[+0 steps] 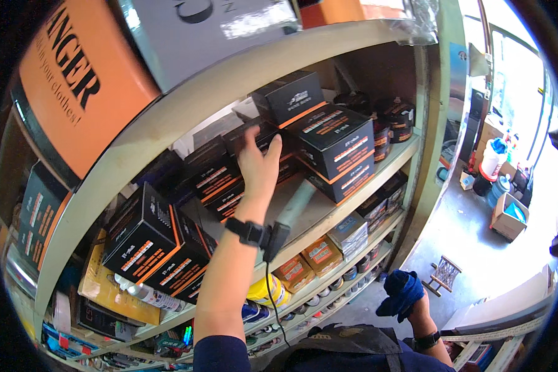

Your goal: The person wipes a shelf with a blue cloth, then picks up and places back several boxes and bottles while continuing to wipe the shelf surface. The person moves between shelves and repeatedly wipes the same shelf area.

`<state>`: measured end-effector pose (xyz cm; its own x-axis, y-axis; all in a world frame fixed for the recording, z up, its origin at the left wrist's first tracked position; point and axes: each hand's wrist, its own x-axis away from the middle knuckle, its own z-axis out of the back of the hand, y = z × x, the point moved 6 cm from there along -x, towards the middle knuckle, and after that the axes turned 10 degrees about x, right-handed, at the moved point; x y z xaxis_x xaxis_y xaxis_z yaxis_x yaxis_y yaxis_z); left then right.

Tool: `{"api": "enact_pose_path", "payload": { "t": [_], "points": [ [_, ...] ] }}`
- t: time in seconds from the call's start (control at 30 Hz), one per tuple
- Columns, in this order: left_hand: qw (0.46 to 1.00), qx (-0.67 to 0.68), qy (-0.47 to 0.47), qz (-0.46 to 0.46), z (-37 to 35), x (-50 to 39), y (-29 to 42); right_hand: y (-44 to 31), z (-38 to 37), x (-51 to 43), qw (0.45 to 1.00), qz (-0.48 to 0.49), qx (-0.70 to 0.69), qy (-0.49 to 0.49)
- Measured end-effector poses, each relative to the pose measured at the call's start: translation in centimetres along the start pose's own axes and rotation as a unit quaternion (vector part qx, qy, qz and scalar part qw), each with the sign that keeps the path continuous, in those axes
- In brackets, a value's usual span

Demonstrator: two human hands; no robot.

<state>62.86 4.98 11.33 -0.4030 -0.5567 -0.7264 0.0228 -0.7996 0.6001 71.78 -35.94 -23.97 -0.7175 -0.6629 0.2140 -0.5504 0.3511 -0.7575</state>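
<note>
My left hand (260, 162) reaches into the shelf bay with thumb and fingers spread. Its blurred fingertips are at a black box (235, 137) in the back row, and I cannot tell whether they touch it. To its right stands a stack of black boxes with orange edging (335, 128). More such boxes (214, 179) lie to its left, and a nearer black box (142, 239) is at the front left. On the left wrist is a strapped device (253, 234) with a cable. A bunched dark blue cloth (397, 293) is gripped in my right hand (418, 308), beside my body.
The shelf's front edge (328, 218) runs below my left hand. Round black tins (395, 118) stand at the bay's right end. Orange boxes (323, 253) and a yellow tub (269, 290) fill lower shelves. On the floor are a small stool (443, 275) and an open carton (510, 216).
</note>
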Motion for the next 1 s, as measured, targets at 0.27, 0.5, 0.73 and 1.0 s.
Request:
{"api": "enact_pose_path", "payload": {
  "t": [0.27, 0.5, 0.73, 1.0],
  "points": [
    [0.883, -0.431, -0.117, -0.147, -2.9, -5.5, 4.0, -0.9, 6.8, 4.0, 0.971, 0.120, 0.189, 0.083],
    [0.861, -0.421, -0.143, -0.246, -4.8, -6.1, 3.7, -0.5, 10.2, 6.5, 0.975, 0.125, 0.116, 0.142],
    [0.898, -0.360, -0.108, -0.230, -2.3, -5.4, 5.5, -0.4, 9.2, 6.3, 0.982, 0.090, -0.038, 0.161],
    [0.967, -0.169, 0.045, -0.185, 1.6, 0.9, 4.1, -0.7, 7.0, 5.2, 0.989, 0.073, 0.061, 0.109]
  ]
}}
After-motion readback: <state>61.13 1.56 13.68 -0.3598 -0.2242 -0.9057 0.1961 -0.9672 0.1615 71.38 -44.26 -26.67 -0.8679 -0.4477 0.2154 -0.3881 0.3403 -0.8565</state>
